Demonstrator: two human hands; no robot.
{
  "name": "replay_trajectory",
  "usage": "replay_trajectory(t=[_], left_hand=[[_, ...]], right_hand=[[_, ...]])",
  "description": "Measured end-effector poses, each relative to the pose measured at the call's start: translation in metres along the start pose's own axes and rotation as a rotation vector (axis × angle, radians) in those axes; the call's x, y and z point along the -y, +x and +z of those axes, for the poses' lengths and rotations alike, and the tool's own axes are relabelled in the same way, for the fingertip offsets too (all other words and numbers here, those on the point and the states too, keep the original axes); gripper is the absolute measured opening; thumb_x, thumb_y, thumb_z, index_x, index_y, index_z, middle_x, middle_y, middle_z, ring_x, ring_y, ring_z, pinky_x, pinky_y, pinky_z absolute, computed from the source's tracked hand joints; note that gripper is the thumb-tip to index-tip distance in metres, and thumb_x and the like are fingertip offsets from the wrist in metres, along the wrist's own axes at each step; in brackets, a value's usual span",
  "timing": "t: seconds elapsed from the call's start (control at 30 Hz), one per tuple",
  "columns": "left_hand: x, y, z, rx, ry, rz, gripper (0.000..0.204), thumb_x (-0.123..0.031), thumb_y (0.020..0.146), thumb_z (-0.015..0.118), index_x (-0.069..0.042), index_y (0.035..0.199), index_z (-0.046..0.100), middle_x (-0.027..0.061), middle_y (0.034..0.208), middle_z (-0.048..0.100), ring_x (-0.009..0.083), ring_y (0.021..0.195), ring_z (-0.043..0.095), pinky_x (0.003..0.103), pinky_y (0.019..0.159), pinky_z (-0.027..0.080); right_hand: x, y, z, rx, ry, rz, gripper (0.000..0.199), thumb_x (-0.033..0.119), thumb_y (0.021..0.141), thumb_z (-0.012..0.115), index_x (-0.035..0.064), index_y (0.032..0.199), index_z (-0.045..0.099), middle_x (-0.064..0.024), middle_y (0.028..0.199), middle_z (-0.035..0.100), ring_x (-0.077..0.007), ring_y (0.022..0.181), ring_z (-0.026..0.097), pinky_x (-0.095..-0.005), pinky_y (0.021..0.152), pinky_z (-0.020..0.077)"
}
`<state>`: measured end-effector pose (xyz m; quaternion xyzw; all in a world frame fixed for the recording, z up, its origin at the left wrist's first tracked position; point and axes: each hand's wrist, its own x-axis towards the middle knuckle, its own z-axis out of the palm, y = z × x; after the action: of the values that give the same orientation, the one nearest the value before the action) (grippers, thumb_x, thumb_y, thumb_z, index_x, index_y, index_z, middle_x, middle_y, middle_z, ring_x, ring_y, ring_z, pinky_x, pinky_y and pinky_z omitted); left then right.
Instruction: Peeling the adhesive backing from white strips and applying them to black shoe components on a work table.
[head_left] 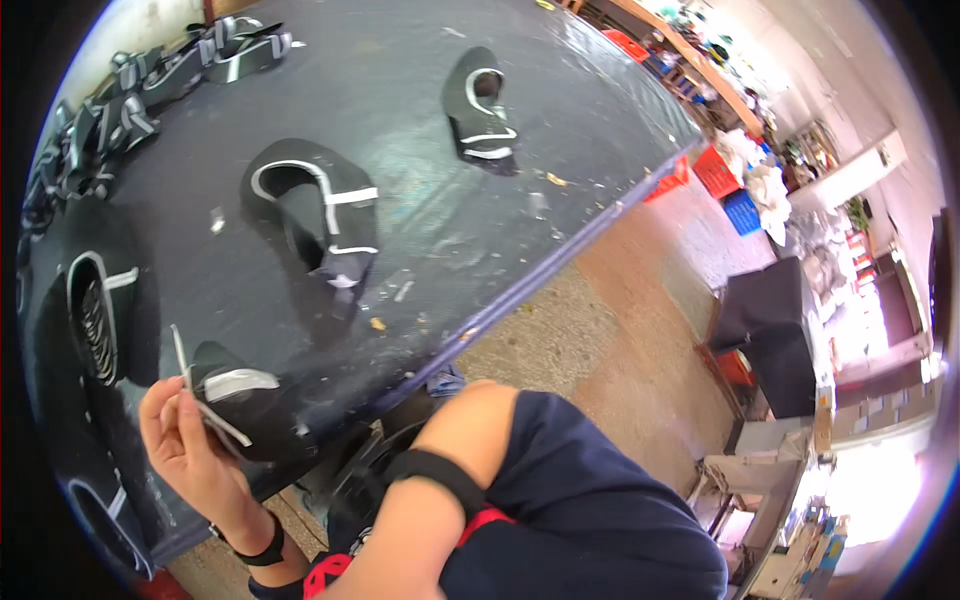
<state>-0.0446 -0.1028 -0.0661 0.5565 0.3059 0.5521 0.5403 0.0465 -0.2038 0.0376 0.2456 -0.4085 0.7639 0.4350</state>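
My left hand is closed in a pinch on a narrow white strip, whose ends stick out above and below the fingers. Right beside the fingertips lies a black fabric piece with a pale curved patch; whether the strip is fixed to it I cannot tell. A larger black looped piece with white edging rests farther up the table, and a similar black piece lies beyond it. To the left is another white-edged black piece. My right arm, with a black band, is bent; its hand is out of view.
The dark-covered table has its edge running diagonally on the right. A heap of black and grey pieces lines its far left. Beyond the floor stand a red crate, a blue crate and a dark box-like object.
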Motion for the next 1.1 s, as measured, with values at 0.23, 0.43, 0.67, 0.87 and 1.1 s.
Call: replay_trajectory(t=[0.23,0.43,0.67,0.87,1.1], left_hand=[[-0.023,-0.009,0.001,-0.063,0.118,-0.149,0.013,-0.005,0.088,0.061,0.003,0.093,0.069,-0.0014,0.073,0.061,0.0017,0.061,0.048,0.016,0.054,0.035],[-0.021,-0.013,0.009,0.003,-0.023,-0.2,0.014,-0.004,0.088,0.061,0.003,0.097,0.069,-0.0014,0.072,0.061,0.0016,0.059,0.046,0.016,0.052,0.033],[-0.021,-0.015,0.002,0.142,-0.038,-0.205,0.02,0.008,0.078,0.067,0.004,0.097,0.069,0.0047,0.083,0.066,0.0075,0.073,0.061,0.017,0.063,0.045],[-0.028,-0.021,0.011,0.205,-0.029,-0.246,0.017,0.01,0.077,0.067,0.005,0.094,0.069,0.0072,0.089,0.067,0.0083,0.074,0.062,0.018,0.063,0.047],[-0.014,-0.021,0.004,0.01,-0.075,-0.256,0.01,0.001,0.083,0.065,0.006,0.091,0.067,0.0075,0.079,0.068,0.0065,0.072,0.06,0.017,0.064,0.046]], right_hand=[[0.053,-0.083,-0.066,-0.26,-1.873,-0.109,0.015,0.001,0.075,0.062,0.0048,0.09,0.062,-0.0073,0.09,0.056,-0.026,0.082,0.055,-0.0371,0.071,0.0461],[0.054,-0.094,-0.076,-0.298,-2.082,-0.053,0.036,0.008,0.063,0.078,0.0078,0.098,0.069,-0.0033,0.093,0.055,-0.0212,0.081,0.054,-0.0313,0.067,0.0457],[0.056,-0.083,-0.084,-0.384,-2.017,-0.268,0.023,0.0,0.065,0.077,0.0052,0.085,0.068,-0.0023,0.08,0.057,-0.0182,0.068,0.053,-0.029,0.059,0.0426],[0.06,-0.071,-0.09,-0.601,-1.882,-0.187,0.021,-0.006,0.07,0.072,0.0061,0.088,0.069,-0.0027,0.079,0.056,-0.0153,0.069,0.053,-0.0261,0.059,0.0416],[0.065,-0.075,-0.098,-0.871,-1.595,0.135,0.024,-0.001,0.085,0.058,0.0014,0.109,0.063,-0.0083,0.097,0.06,-0.0134,0.086,0.059,-0.0268,0.074,0.0476]])
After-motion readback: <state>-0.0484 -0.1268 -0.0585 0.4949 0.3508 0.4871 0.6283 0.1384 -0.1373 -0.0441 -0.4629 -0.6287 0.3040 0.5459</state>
